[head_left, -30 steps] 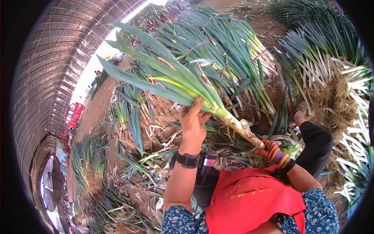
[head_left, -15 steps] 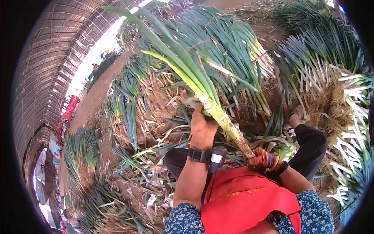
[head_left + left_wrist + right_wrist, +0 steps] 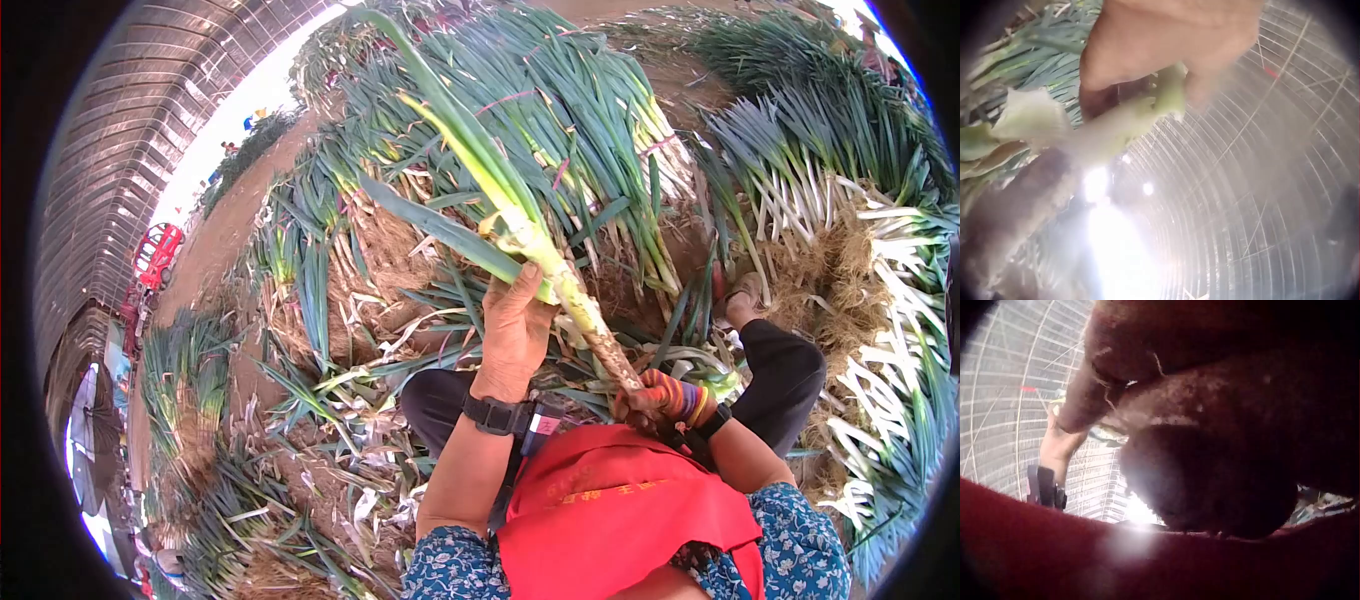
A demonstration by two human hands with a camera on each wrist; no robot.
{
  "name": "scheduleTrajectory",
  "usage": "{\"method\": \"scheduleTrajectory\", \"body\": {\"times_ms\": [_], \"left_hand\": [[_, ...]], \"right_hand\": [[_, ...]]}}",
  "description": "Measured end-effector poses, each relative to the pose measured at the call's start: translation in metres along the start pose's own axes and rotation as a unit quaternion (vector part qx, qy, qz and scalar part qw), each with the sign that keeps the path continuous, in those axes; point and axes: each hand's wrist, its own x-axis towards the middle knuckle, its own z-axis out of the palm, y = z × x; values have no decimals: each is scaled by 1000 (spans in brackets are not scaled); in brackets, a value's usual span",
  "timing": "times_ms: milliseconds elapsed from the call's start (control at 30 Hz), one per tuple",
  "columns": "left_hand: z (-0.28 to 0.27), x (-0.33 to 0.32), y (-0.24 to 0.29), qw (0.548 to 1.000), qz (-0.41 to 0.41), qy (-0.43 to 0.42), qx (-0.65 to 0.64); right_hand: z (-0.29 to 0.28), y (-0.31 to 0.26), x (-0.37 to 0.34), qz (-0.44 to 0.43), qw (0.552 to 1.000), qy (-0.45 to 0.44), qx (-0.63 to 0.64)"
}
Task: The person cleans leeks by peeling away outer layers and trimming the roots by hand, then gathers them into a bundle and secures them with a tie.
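Note:
A large green onion [image 3: 590, 325] slants across the head view, leaves up and root end toward the red apron. My bare left hand [image 3: 517, 335] pinches a loosened outer leaf [image 3: 440, 230] beside the stalk; the leaf sticks out to the upper left, apart from the upright leaves. In the left wrist view, finger and thumb hold its pale green base [image 3: 1169, 94] against the stalk [image 3: 1022, 194]. My right hand [image 3: 670, 398], in a striped glove, grips the brown, soil-covered root end close over the apron. The right wrist view is dark, with curled fingers [image 3: 1210, 469] round the stalk.
Tied bundles of green onions [image 3: 560, 110] lie ahead. More onions with white stalks and roots [image 3: 790, 190] line the right side. Peeled leaves and scraps [image 3: 370, 500] cover the ground at left. My bent leg [image 3: 780, 370] is at the right.
The spread of outer leaves has narrowed; one leaf has come away to the left in my left hand, baring paler stalk. My left hand dipped, then rose slightly. The right hand keeps its grip, shifted a little left.

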Motion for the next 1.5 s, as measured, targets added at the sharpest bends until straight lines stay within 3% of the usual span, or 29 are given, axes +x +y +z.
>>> {"method": "scheduleTrajectory", "body": {"times_ms": [33,67,100,133,167,233,267,300,367,400,433,500,567,633,700,733,767,800,867,900,967,1000,1033,1100,1133,1267,1333,1433,1500], "left_hand": [[-1,1,0,999,21,-25,40],[-2,4,-5,999,33,22,10],[-5,9,-10,993,-11,115,7],[-10,11,-13,988,10,148,38],[-17,12,-15,981,31,181,70],[-39,17,-14,969,17,216,123],[-38,14,-7,964,-28,245,96],[-47,14,-5,971,-36,222,81],[-53,13,6,969,-67,218,94],[-56,11,12,971,-102,197,95],[-55,8,14,965,-127,192,128],[-60,5,15,965,-164,168,119],[-65,5,19,967,-180,148,106],[-59,-6,0,967,-198,131,90],[-41,-32,-29,949,-257,48,178],[-32,-42,-29,937,-276,20,212],[-21,-43,-27,936,-329,71,103],[-9,-43,-29,918,-377,120,-15],[-25,-38,-26,921,-364,132,-48],[-36,-37,-22,923,-348,151,-70],[-44,-29,-16,929,-330,42,-160],[-38,-28,-17,953,-280,34,-110],[-26,-30,-14,952,-284,31,-108],[-3,-33,-7,943,-269,114,-157],[-6,-32,-11,944,-255,79,-192],[-10,-35,-3,929,-291,68,-216],[-7,-38,1,934,-284,31,-213],[0,-41,3,931,-290,15,-221],[3,-40,2,936,-276,46,-216]], "right_hand": [[5,-2,3,0,997,43,-70],[10,0,8,-17,984,108,-138],[30,-24,3,13,964,144,-223],[17,-7,14,-114,889,177,-407],[4,13,23,-234,763,197,-569],[7,-9,23,-118,786,210,-570],[11,-19,23,-143,708,237,-650],[1,-16,29,-196,614,224,-731],[-1,-41,30,-249,514,203,-795],[-4,-48,35,-201,435,216,-851],[-19,-58,41,-174,447,170,-861],[-46,-57,59,-385,372,240,-810],[-25,-90,49,-206,424,239,-849],[-24,-116,62,-342,310,275,-843],[2,-159,76,-433,260,166,-847],[1,-160,79,-404,262,145,-864],[-2,-160,76,-398,260,153,-866],[-8,-158,71,-401,318,151,-845],[-23,-140,67,-405,432,166,-788],[-29,-123,68,-400,436,162,-790],[-36,-87,73,-301,620,232,-686],[-41,-63,84,-331,711,208,-585],[-42,-40,97,-357,786,183,-471],[-27,-14,115,-367,852,145,-343],[-13,-10,115,-332,922,105,-170],[8,-26,115,-286,955,71,-31],[14,-35,111,-216,972,80,40],[19,-38,109,-291,954,76,4],[18,-39,111,-297,941,-29,161]]}}
